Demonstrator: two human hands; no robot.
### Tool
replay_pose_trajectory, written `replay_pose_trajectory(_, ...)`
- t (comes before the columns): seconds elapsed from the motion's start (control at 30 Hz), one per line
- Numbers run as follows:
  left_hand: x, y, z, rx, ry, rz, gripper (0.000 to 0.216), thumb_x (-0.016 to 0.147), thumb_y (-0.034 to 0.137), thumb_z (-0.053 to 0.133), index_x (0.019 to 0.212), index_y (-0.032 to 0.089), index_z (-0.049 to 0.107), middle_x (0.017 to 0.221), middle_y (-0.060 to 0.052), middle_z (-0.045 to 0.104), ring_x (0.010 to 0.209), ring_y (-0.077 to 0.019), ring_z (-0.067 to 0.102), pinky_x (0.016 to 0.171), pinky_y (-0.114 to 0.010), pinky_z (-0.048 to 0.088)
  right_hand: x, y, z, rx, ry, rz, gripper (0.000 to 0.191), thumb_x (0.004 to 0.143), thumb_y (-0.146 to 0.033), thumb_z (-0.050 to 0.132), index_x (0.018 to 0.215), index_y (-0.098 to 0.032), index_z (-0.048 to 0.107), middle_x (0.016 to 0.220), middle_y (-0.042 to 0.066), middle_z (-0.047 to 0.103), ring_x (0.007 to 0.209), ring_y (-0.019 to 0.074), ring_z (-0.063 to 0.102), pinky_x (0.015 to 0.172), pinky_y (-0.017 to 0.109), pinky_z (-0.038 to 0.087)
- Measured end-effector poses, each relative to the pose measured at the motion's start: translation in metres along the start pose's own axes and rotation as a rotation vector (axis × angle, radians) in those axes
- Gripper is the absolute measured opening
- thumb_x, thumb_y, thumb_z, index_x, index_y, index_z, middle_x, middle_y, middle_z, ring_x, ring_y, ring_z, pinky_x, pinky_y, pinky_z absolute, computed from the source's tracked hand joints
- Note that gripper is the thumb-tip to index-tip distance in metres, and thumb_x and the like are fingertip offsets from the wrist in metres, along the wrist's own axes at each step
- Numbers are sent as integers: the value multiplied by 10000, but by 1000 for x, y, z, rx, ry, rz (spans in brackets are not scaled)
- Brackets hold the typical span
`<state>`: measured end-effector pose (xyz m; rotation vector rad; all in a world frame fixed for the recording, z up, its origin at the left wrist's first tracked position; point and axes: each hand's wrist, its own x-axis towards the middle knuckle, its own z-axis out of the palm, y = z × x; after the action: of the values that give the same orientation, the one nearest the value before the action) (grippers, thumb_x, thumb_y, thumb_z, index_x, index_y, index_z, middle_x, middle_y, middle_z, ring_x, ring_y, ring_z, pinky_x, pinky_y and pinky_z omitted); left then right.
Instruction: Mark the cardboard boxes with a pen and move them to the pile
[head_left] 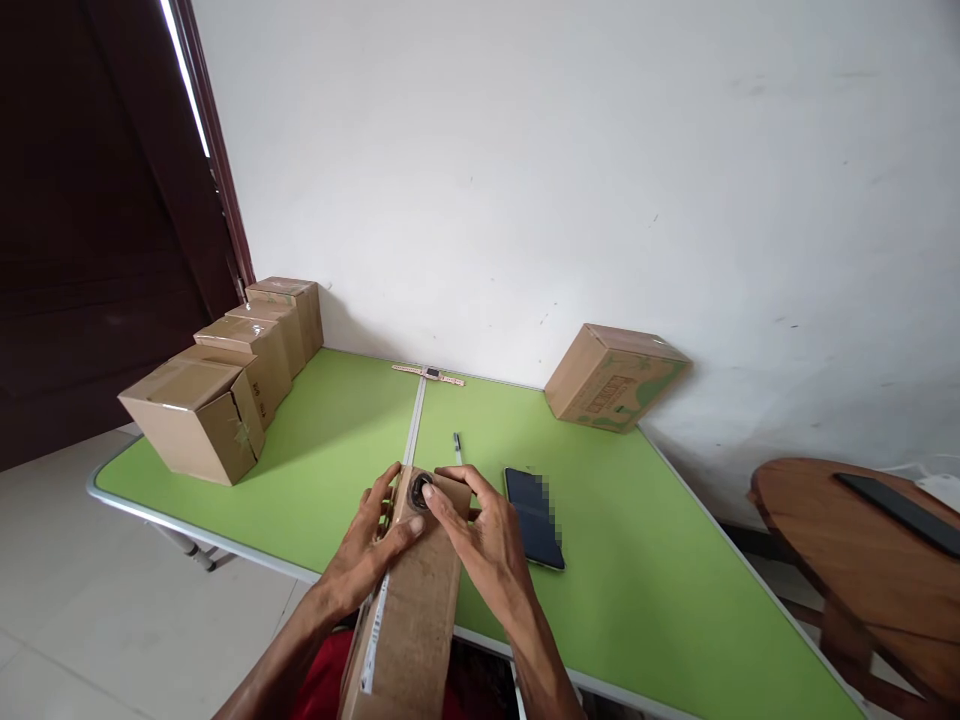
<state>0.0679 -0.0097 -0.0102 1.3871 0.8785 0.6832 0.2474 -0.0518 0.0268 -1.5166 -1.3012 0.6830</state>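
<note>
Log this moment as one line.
left hand: holding long brown cardboard box | right hand: thumb at small round dark object on box | nearby: dark rectangular device on green table

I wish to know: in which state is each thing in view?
Long box: held between left hand and right hand
Dark round thing: under right thumb
Tablet: flat, screen dark
Watch: strap unfastened, laid out
Thin tool: flat, details unclear
Left boxes: standing in a row
Right box: closed on visible sides
Black slab: lying flat

Pink-strapped watch (pixel 433 374) near white wall (pixel 525 180); dark door (pixel 97 200) left.
</note>
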Motion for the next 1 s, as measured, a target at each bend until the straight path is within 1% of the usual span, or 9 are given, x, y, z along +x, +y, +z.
replay_pose_trajectory(0.17, 11, -1, -5, 109, 144, 110, 814, 954, 738, 560, 1648, 357, 376, 1709, -114, 336, 1582, -392, 323, 1263, -591, 320, 3, 0, 5, -118, 7, -51, 272, 943, -487, 611, 987, -228, 684, 944, 96, 784, 862, 279, 740, 743, 363, 549)
replay_pose_trajectory(0.27, 19, 4, -3, 198, 242, 256, 569, 1013, 596, 576, 1536, 375, 540, 1588, -83, 491, 1514, -342, 433, 1254, -557, 335, 5, 4, 11, -156, 35, -62, 254, 950, -434, 576, 998, -210, 687, 989, 115, 780, 889, 279, 737, 767, 366, 543)
replay_pose_trajectory(0.37, 28, 7, 0, 243, 217, 336, 370, 1036, 481, 587, 1344, 314, 706, 1375, -83, 664, 1327, -304, 606, 1170, -489, 436, 9, 13, 18, -160, 53, -76, 209, 934, -372, 559, 989, -209, 678, 959, 89, 754, 871, 256, 717, 783, 358, 529)
replay_pose_trajectory(0.57, 40, 5, -1, 362, 191, 268, 280, 1010, 393, 588, 1188, 263, 760, 1243, -85, 755, 1146, -300, 706, 1028, -439, 526, 12, 25, 26, -135, -51, -63, 266, 1001, -397, 492, 1077, -206, 661, 994, 84, 712, 907, 243, 696, 802, 353, 529)
replay_pose_trajectory(0.67, 43, 5, -3, 419, 209, 263, 247, 972, 335, 602, 1138, 258, 767, 1200, -75, 776, 1126, -300, 719, 1029, -436, 536, 14, 27, 23, -136, -84, -68, 251, 1007, -390, 497, 1064, -213, 666, 989, 84, 717, 913, 250, 697, 814, 364, 537)
replay_pose_trajectory(0.77, 43, 4, -5, 390, 212, 245, 250, 963, 333, 593, 1128, 252, 763, 1176, -75, 777, 1097, -295, 732, 1037, -451, 546, 22, 39, 13, -49, -146, -40, 350, 1033, -500, 492, 1139, -233, 692, 1045, 94, 757, 916, 259, 717, 787, 369, 564)
replay_pose_trajectory(0.83, 41, 2, -6, 362, 221, 219, 269, 974, 364, 578, 1148, 254, 752, 1195, -80, 765, 1104, -303, 728, 1032, -470, 548, 33, 57, 3, -47, -66, 77, 453, 1022, -613, 472, 1167, -240, 685, 1056, 106, 767, 887, 267, 726, 727, 372, 570)
replay_pose_trajectory(0.9, 38, -1, -8, 353, 238, 192, 284, 984, 397, 569, 1172, 264, 736, 1245, -85, 743, 1150, -320, 710, 1050, -501, 530, 47, 79, -6, -137, 83, 209, 444, 986, -645, 506, 1038, -234, 666, 1017, 131, 750, 898, 298, 717, 718, 393, 554)
replay_pose_trajectory(1.0, 35, -4, -9, 364, 242, 186, 286, 982, 408, 579, 1196, 279, 718, 1301, -88, 712, 1233, -343, 666, 1105, -548, 476, 70, 109, -9, -259, 189, 322, 316, 881, -476, 688, 721, -269, 512, 871, 140, 702, 967, 361, 694, 795, 438, 505)
